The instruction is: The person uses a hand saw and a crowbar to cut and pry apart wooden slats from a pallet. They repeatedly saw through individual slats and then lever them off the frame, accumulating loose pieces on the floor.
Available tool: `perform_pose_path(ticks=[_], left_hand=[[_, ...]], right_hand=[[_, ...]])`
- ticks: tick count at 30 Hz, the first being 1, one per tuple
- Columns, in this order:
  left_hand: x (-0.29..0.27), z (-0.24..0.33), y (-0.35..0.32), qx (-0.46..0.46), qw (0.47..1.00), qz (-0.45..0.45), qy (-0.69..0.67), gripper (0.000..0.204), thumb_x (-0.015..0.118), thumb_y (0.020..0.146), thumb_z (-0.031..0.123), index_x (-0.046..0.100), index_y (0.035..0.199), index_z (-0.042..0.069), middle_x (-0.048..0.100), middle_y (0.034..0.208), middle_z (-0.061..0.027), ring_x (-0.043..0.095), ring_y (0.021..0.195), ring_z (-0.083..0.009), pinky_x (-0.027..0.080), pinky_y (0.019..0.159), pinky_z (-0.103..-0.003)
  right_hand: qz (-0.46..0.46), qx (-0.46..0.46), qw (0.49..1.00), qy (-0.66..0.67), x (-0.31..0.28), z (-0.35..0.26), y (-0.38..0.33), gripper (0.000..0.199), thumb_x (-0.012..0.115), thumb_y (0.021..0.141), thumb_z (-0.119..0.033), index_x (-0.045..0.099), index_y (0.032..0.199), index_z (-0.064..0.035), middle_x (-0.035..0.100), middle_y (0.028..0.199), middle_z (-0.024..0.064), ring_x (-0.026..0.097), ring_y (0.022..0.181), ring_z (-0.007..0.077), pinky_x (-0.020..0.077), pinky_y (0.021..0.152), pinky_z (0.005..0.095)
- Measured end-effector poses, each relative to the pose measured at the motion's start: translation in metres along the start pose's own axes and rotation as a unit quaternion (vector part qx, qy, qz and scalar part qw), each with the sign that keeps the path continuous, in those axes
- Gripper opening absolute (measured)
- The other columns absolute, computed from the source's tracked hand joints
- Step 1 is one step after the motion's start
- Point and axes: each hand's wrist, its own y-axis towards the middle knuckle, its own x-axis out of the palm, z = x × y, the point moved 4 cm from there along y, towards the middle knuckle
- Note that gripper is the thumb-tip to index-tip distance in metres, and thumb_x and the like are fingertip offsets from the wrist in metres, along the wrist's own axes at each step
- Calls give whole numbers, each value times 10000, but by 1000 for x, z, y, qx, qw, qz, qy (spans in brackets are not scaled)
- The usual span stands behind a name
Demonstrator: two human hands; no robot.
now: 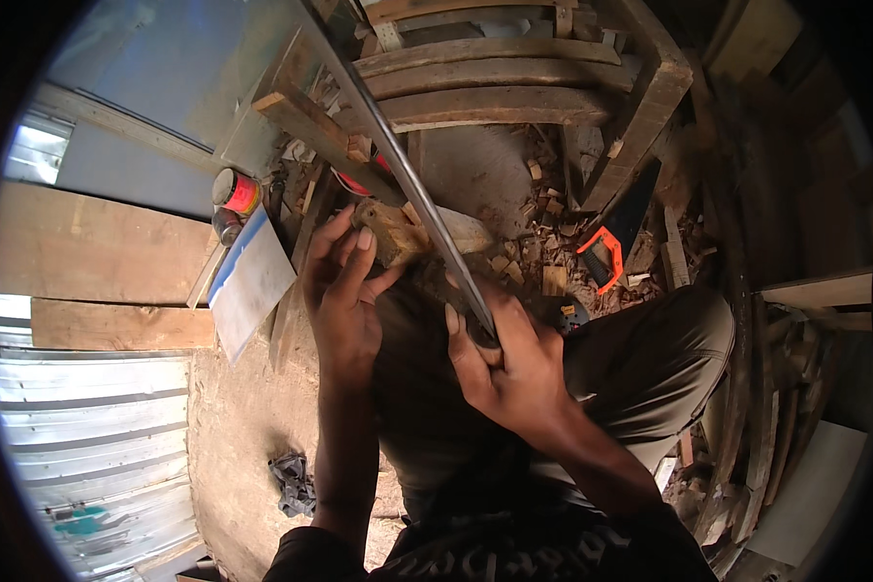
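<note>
Clearly, right grip (516, 367) wraps metal bar (395, 152); left grip (345, 301) loosely cups wooden block (395, 237); shirt (500, 555) bears lettering (603, 536).

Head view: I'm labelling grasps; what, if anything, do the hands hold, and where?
Right hand: metal bar, by its near end. Left hand: at a wooden block, hold unclear.

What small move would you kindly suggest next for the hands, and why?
Perhaps firm the left hand against the wooden block before shifting the metal bar: that hand looks loosely curled beside the block's end, while the right hand grips the bar's near end.
</note>
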Motion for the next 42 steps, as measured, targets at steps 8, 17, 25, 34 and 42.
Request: perform_pose_path(ticks=[8,17,25,34,42], left_hand=[[-16,0,-20,16,999,33,6,381,632,938,104,532,1301,46,580,1188,-93,618,1066,-168,620,816,-379],[-29,-8,-32,29,997,63,21,365,610,954,116,506,1293,28,541,1254,-116,580,1129,-211,627,796,-361],[-35,-12,-46,6,998,59,-2,332,605,950,65,513,1268,36,552,1243,-102,577,1130,-197,604,814,-317],[-30,-17,-71,-2,997,72,-10,379,649,907,39,523,1264,38,555,1262,-107,574,1147,-176,563,841,-265],[-17,-25,-87,19,997,66,21,368,663,898,41,536,1243,53,555,1244,-95,582,1110,-177,562,802,-260]], right_hand=[[-182,114,975,-57,13,46,-22,310,636,868,-60,555,1163,-8,630,610,130,701,609,307,570,591,380],[-178,84,974,-116,19,63,-36,341,662,844,-113,547,1158,-48,666,847,211,678,717,388,563,600,446],[-152,-23,986,-68,4,7,-19,463,679,817,-79,531,1251,-15,676,878,183,686,745,367,564,652,453],[-152,-43,983,-97,-8,15,-35,503,720,808,-130,520,1258,-30,692,938,197,691,808,379,572,684,446],[-269,201,935,-118,-17,51,-41,365,688,828,-71,588,1174,-11,700,854,207,708,796,366,567,672,420]])
